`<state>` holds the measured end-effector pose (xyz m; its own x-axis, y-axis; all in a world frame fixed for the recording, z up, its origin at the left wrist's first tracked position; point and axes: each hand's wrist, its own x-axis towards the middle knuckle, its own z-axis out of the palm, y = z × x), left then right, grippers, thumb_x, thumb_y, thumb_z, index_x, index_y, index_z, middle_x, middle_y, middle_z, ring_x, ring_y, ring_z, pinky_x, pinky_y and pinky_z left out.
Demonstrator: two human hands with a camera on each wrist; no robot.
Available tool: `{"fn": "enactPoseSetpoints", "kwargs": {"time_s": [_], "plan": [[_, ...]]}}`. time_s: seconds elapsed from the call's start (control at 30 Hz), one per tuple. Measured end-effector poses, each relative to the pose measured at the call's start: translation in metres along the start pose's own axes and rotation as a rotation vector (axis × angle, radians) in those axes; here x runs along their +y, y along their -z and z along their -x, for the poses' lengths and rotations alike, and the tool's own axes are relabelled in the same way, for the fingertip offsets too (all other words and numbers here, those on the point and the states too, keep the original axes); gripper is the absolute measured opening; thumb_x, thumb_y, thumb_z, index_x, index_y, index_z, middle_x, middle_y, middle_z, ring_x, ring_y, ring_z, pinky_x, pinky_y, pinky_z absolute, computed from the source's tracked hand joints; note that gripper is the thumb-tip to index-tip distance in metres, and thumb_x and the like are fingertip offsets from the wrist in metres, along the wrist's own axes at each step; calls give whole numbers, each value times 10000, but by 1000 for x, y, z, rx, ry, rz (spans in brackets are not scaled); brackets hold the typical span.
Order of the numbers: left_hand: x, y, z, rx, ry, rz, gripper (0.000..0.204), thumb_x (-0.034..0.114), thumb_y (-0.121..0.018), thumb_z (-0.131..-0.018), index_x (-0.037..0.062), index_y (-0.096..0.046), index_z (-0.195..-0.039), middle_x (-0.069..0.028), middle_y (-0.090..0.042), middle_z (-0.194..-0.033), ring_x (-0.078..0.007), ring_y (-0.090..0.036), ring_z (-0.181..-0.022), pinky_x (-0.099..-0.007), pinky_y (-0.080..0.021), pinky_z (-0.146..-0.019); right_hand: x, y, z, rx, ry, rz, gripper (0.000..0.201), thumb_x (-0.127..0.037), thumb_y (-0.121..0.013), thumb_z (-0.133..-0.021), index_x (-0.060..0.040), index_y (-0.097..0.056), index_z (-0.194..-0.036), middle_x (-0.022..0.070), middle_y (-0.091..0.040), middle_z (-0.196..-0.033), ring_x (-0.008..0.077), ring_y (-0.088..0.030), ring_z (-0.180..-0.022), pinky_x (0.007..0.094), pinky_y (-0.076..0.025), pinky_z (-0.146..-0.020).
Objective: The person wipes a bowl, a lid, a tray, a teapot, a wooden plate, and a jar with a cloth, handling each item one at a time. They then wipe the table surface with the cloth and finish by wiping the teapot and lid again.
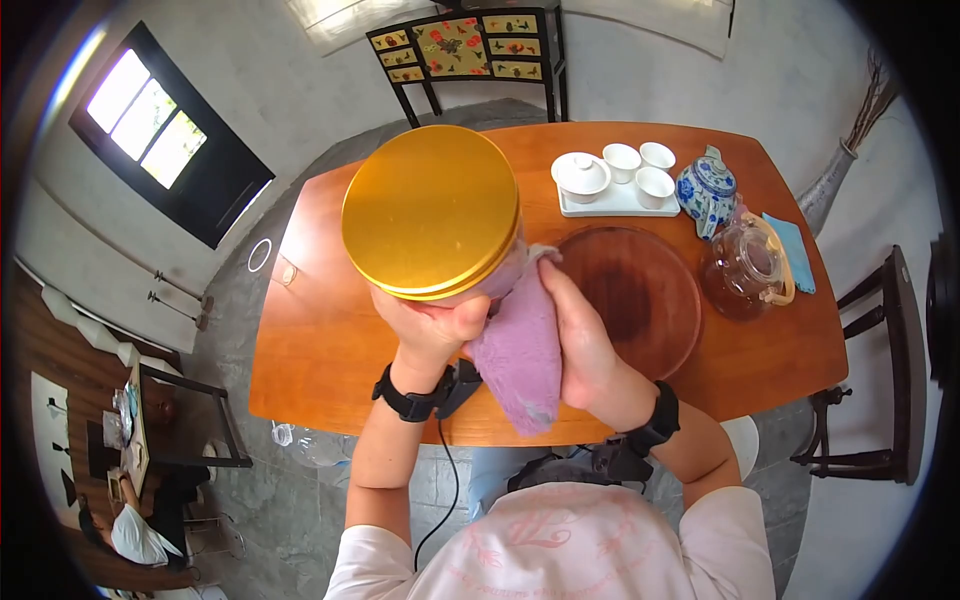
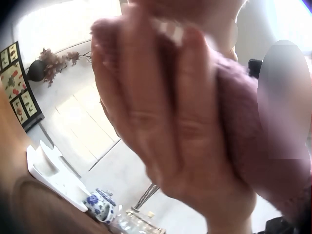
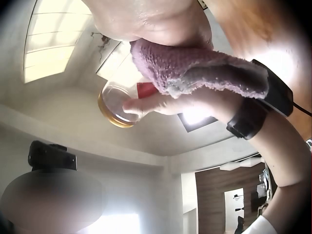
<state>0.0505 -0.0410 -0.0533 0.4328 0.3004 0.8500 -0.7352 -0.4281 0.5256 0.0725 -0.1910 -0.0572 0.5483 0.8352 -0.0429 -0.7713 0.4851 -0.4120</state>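
Note:
A clear jar with a wide gold lid (image 1: 432, 210) is raised above the table, gripped low on its side by my left hand (image 1: 428, 328). In the right wrist view the jar's clear wall (image 3: 117, 101) shows beside the left thumb. My right hand (image 1: 588, 350) holds a fluffy purple cloth (image 1: 522, 365) against the jar's right side, and the cloth's tail hangs down between both wrists. Fingers (image 2: 146, 117) lie over the cloth in the left wrist view. The lid hides part of the jar from above.
A round wooden tray (image 1: 640, 300) lies on the table (image 1: 320, 370) beyond the right hand. Behind it stand a white tray (image 1: 618, 210) with a lidded bowl and cups, a blue-and-white teapot (image 1: 708, 190), a glass pot (image 1: 745, 262) and a folded blue cloth (image 1: 790, 250).

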Motion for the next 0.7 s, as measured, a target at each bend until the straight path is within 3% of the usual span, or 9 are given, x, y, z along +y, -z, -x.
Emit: {"fn": "enactPoseSetpoints", "kwargs": {"time_s": [0.2, 0.27, 0.33, 0.4, 0.43, 0.57, 0.6, 0.63, 0.7], "plan": [[12, -12, 14, 77, 187, 152, 928, 551, -798, -617, -49, -429, -1222, -113, -573, -1110, -225, -575, -1019, -341, -463, -883, -9, 20, 0, 195, 129, 68, 415, -440, -425, -952, -103, -517, -1176, 76, -598, -1089, 171, -597, -963, 349, -504, -829], [23, -24, 17, 49, 300, 223, 975, 593, -769, -625, -43, -403, -1266, -117, -529, -1193, -230, -545, -1086, -363, -449, -919, -17, 30, -11, 45, 188, -45, 434, -410, -348, -974, -104, -451, -1263, 38, -544, -1215, 213, -527, -1122, 379, -453, -943], [25, -31, 18, 81, 371, 291, 995, 617, -753, -626, -43, -389, -1275, -118, -488, -1246, -230, -521, -1120, -379, -436, -940, -11, 53, -15, -58, 62, -214, 411, -329, -507, -930, -85, -457, -1256, 55, -543, -1212, 213, -520, -1130, 368, -433, -969], [11, -30, 30, 73, 344, 286, 961, 632, -724, -650, -26, -410, -1276, -119, -509, -1236, -231, -522, -1120, -376, -426, -947, 3, 66, -14, -363, 755, 303, 478, -237, -669, -831, -72, -472, -1233, 74, -547, -1194, 200, -521, -1112, 351, -433, -965], [-4, -22, 42, -54, 220, 153, 918, 637, -700, -671, -16, -438, -1262, -116, -518, -1235, -231, -523, -1118, -374, -428, -942, 15, 71, -3, 4, 820, 945, 344, -328, -608, -842, -80, -570, -1077, 37, -616, -1004, 178, -592, -909, 321, -497, -800], [-19, -37, 30, -232, -24, 30, 774, 610, -645, -735, 12, -522, -1211, -111, -565, -1194, -248, -548, -1085, -366, -436, -920, -40, 11, 56, 141, 568, 1843, 349, -219, -679, -801, -51, -570, -1087, 65, -612, -1031, 190, -579, -961, 295, -492, -795], [-14, -46, 18, -363, -221, -74, 753, 588, -654, -740, 10, -528, -1207, -112, -574, -1181, -252, -561, -1066, -365, -440, -912, -37, 21, 56, 149, 567, 1842, 349, -219, -679, -801, -51, -570, -1087, 65, -612, -1031, 190, -579, -961, 295, -492, -795], [14, -42, 21, -304, 61, -53, 742, 561, -698, -714, 10, -532, -1182, -110, -591, -1144, -255, -583, -1017, -355, -449, -892, -28, 37, 55, 69, 644, 1628, 312, -192, -670, -812, -55, -574, -1075, 58, -616, -1028, 176, -582, -956, 293, -491, -786], [9, -49, 23, -292, 38, -90, 733, 542, -722, -697, 5, -531, -1159, -106, -593, -1127, -250, -589, -998, -351, -454, -884, -22, 54, 62, 4, 716, 1413, 276, -166, -661, -822, -58, -578, -1063, 51, -619, -1025, 162, -584, -951, 292, -490, -777]]}}
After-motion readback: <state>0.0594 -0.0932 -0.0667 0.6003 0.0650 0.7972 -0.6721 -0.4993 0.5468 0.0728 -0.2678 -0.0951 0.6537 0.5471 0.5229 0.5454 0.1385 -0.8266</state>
